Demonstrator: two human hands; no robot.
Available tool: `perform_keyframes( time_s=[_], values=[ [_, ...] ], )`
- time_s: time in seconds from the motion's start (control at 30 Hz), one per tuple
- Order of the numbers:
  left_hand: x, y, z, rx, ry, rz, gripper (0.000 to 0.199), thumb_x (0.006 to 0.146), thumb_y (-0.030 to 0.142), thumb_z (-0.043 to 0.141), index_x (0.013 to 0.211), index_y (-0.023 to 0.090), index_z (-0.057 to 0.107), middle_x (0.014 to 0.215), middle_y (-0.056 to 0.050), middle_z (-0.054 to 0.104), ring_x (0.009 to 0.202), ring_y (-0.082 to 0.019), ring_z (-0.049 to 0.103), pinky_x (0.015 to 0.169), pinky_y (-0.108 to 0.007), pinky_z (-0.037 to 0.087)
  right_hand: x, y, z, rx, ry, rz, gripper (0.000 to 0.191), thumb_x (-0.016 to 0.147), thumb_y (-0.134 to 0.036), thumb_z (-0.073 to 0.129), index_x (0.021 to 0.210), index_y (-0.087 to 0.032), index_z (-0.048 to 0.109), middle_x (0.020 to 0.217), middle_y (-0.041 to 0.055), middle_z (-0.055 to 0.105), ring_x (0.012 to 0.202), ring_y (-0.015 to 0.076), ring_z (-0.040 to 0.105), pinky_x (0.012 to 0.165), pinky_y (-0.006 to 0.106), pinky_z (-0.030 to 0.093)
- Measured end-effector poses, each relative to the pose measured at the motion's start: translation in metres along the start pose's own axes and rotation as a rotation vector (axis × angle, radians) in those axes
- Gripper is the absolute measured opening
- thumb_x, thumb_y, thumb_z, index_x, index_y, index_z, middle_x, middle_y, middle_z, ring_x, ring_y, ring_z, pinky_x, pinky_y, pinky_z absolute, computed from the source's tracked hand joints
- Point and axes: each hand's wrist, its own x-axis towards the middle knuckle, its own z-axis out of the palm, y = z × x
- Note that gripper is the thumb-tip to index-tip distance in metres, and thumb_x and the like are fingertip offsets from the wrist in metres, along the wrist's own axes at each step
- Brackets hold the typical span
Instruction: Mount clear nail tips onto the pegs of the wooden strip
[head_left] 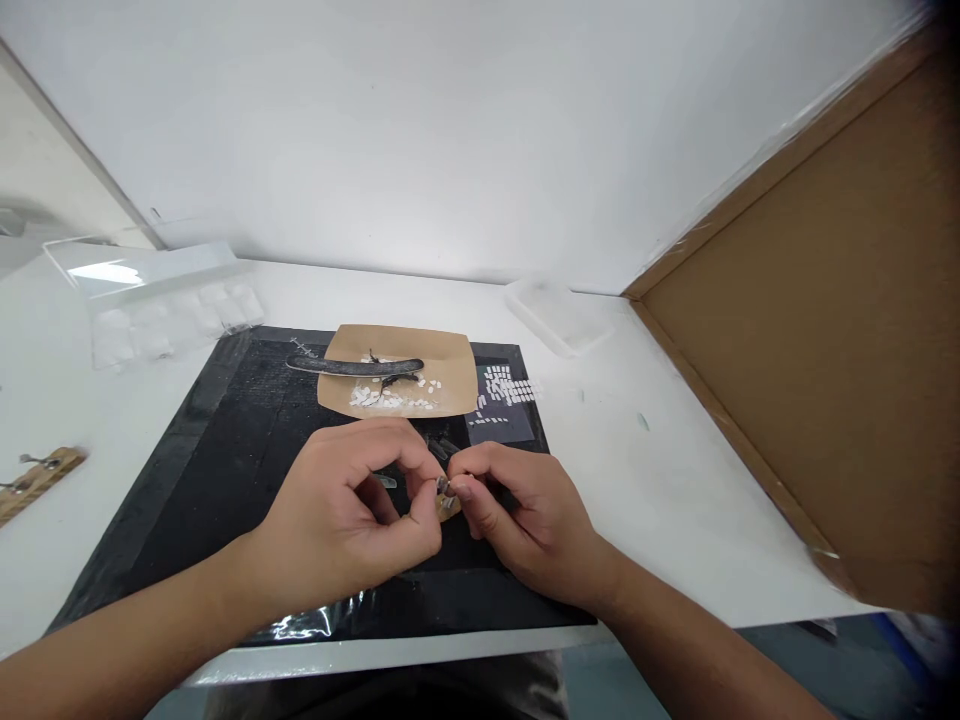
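- Head view, center: the left hand point(349, 500) and the right hand point(541, 510) meet over the near part of a black mat point(202, 470), their fingertips almost touching.
- Head view, grips: each grip is closed, thumb to forefinger, at a small grey piece point(442, 486) lying between the two sets of fingertips; which hand bears it more firmly cannot be told, since the fingers hide most of it.
- Head view, below the fingertips: a small tan block point(450, 508), partly covered by the hands; its full outline cannot be told.
- Head view, beyond the hands: a brown paper tray point(442, 345) rests on the mat, with a dark, narrow file point(356, 368) lying across its left part and past its left edge. White flakes point(364, 398) are scattered in the tray.
- Head view, right of the tray: small white tabs point(514, 388) form rows, some on a dark card point(506, 430).
- Head view, margins: a clear compartmented case point(176, 325) at the far left and a translucent shallow container point(559, 318) at the far right rest on the white surface point(660, 500); a wooden strip point(45, 487) bearing small metal parts lies at the left edge.
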Motion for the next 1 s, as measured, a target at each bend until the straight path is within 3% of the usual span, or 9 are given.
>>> perform_keyframes(
  time_s=[0.43, 0.63, 0.87, 1.0],
  values=[
    [0.004, -0.001, -0.002, -0.182, -0.025, -0.076, 0.006, 0.085, 0.015, 0.07, 0.081, 0.016, 0.073, 0.074, -0.001, 0.069, 0.05, -0.008, 0.063, 0.037, -0.012, 0.051, 0.002, 0.003, 0.001, 0.315, -0.02, 0.179, 0.027, 0.11, -0.04, 0.055, 0.096, -0.02, 0.067, 0.06, -0.0068, 0.054, 0.051, 0.0088, 0.05, 0.052, 0.022, 0.041],
    [0.002, -0.003, -0.003, -0.27, -0.072, -0.103, 0.005, 0.09, 0.016, 0.07, 0.088, 0.015, 0.075, 0.082, -0.002, 0.071, 0.047, -0.007, 0.065, 0.037, -0.013, 0.052, 0.001, 0.004, 0.003, 0.408, -0.011, 0.218, 0.03, 0.11, -0.044, 0.055, 0.096, -0.02, 0.068, 0.057, -0.0076, 0.052, 0.049, 0.0081, 0.046, 0.049, 0.021, 0.038],
    [0.005, -0.008, -0.006, -0.102, -0.052, 0.069, 0.015, 0.087, 0.008, 0.071, 0.096, 0.02, 0.075, 0.088, -0.002, 0.07, 0.069, -0.01, 0.066, 0.041, -0.009, 0.048, 0.003, 0.003, 0.003, 0.459, -0.017, 0.234, 0.034, 0.11, -0.046, 0.054, 0.094, -0.019, 0.066, 0.056, -0.0078, 0.052, 0.049, 0.0076, 0.045, 0.05, 0.02, 0.037],
    [0.006, -0.016, -0.006, -0.004, 0.056, 0.27, 0.025, 0.084, 0.01, 0.079, 0.107, 0.019, 0.075, 0.096, -0.005, 0.069, 0.082, -0.013, 0.069, 0.045, -0.011, 0.054, 0.002, 0.004, 0.002, 0.502, -0.057, 0.249, 0.036, 0.111, -0.046, 0.052, 0.092, -0.018, 0.064, 0.055, -0.0082, 0.052, 0.047, 0.0064, 0.043, 0.049, 0.019, 0.037]
  ],
)
